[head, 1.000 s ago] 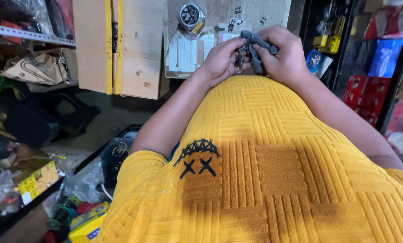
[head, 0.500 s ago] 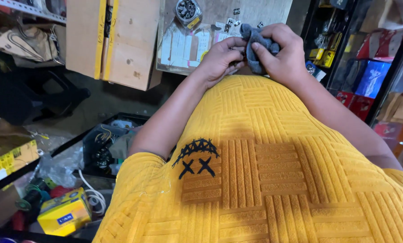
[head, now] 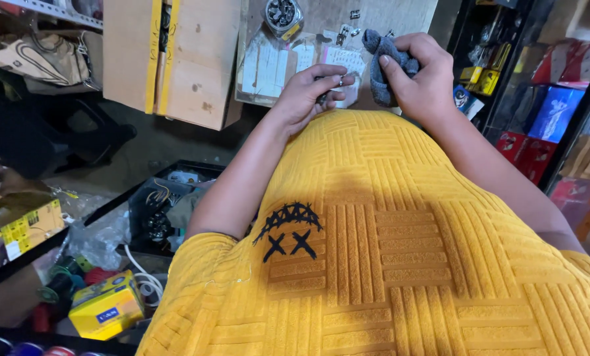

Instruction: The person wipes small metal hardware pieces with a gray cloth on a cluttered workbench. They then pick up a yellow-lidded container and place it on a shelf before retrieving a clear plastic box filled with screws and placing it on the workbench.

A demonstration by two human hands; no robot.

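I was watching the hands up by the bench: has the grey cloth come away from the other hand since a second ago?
Yes. The grey cloth, in the right hand, is now apart from the left hand, which pinches a small metal part; earlier both hands met over the papers.

- Even indoor light, fairly bright on the yellow shirt (head: 400, 250).
- Left floor area dim, shadowed.
- Wide-angle bending at edges.
- Focus mostly sharp; no glare.

**Hands side by side above the bench, clutter below left**

The left hand (head: 308, 95) pinches a small metal part (head: 339, 80), just left of the right hand (head: 420, 79), which grips a cloth (head: 380, 62). Beyond both lies a bench (head: 400, 16) with paper packets (head: 268, 62). A box (head: 107, 306) sits on the floor, lower left.
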